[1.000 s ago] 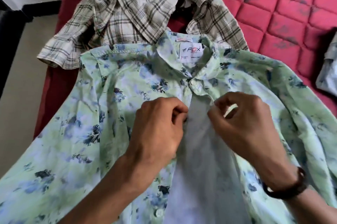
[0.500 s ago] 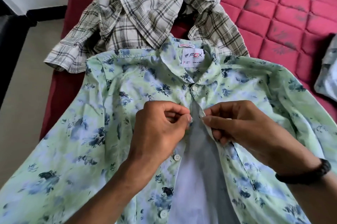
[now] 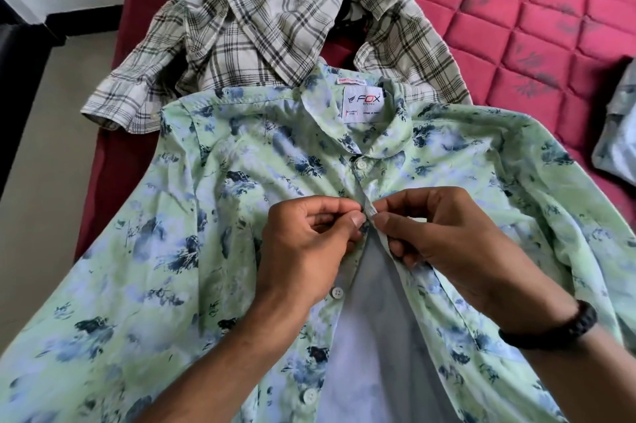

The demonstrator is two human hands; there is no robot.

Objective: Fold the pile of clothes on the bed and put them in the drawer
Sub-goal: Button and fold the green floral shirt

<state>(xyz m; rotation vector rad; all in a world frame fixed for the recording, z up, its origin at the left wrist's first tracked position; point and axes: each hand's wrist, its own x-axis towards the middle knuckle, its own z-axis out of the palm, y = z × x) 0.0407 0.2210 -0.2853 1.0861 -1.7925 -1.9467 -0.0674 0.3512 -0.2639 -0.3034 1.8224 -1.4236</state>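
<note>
Centre frame: left hand (image 3: 303, 243), right hand (image 3: 444, 236) pinching shirt (image 3: 213, 216) plackets, buttoning | Risk: button slipping, placket gaping, skewing fold

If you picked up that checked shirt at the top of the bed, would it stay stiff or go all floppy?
Probably floppy: the checked shirt lies crumpled in soft folds on the red bed, so it would likely droop and hang. It looks like thin cloth, so probably light. Its loose sleeve would likely dangle, not roll or tip.
</note>
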